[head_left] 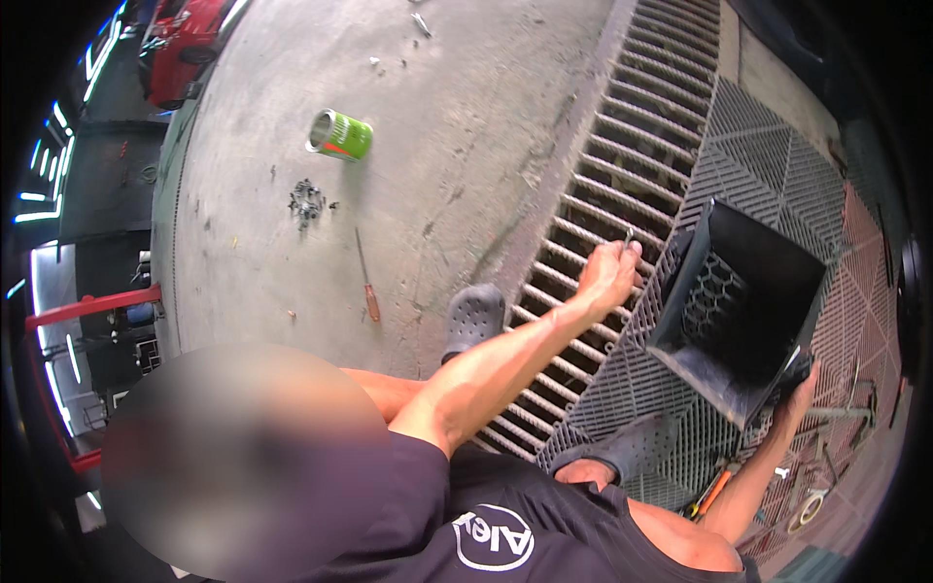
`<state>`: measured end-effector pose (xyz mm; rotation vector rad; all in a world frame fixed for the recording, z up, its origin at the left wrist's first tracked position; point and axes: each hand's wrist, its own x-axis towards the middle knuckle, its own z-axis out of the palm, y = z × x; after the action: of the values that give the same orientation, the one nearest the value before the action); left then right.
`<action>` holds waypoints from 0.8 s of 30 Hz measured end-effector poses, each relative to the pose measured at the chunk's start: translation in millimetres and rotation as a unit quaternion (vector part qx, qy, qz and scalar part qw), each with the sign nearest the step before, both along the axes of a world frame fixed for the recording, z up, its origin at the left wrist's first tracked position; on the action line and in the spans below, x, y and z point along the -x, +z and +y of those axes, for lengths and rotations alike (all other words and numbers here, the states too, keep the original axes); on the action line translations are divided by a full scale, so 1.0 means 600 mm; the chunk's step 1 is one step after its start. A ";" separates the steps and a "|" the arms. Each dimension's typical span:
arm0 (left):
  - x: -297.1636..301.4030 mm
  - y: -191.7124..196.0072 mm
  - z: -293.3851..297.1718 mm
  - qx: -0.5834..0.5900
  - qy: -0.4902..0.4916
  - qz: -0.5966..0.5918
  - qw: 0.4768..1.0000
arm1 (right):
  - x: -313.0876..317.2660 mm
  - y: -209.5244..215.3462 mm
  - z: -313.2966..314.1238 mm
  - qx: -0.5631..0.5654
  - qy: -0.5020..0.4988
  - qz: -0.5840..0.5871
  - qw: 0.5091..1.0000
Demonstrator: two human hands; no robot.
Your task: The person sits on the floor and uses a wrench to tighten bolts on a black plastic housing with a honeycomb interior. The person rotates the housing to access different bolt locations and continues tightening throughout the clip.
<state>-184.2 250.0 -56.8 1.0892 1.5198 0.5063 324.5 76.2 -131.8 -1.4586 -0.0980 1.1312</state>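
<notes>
My left hand (pixel 608 272) is closed over the drain grate (pixel 641 124), fingertips pinching a small metallic piece (pixel 630 235) whose kind is too small to make out. To the right, a black plastic box-shaped part (pixel 777 282) with a honeycomb panel inside lies tilted, its open side facing up. Around its lower right edge my right hand (pixel 801 391) is closed; the fingers are partly hidden behind the part. Grey plastic floor tiles (pixel 768 146) lie beneath it.
On the concrete are a green can (pixel 348 137) on its side, a pile of small dark fasteners (pixel 306 201) and a screwdriver (pixel 371 304). Grey clogs (pixel 476 316) flank the grate. An orange-handled tool (pixel 717 489) and a tape roll (pixel 808 509) lie lower right. A red car (pixel 180 49) stands far left.
</notes>
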 end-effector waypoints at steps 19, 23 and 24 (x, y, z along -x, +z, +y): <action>0.708 0.263 0.551 -0.168 -0.066 0.574 0.799 | 0.047 0.195 -0.245 0.141 -0.174 -0.260 0.939; 0.795 0.108 0.629 -0.176 0.075 0.459 0.868 | 0.154 0.216 -0.335 0.267 -0.195 -0.256 0.908; 0.782 0.069 0.657 -0.202 0.087 0.434 0.874 | 0.180 0.226 -0.354 0.302 -0.205 -0.252 0.896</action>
<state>-653.2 644.0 -15.4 1.6428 2.3846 0.4939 216.3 -136.1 3.8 -2.1829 0.2162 0.4181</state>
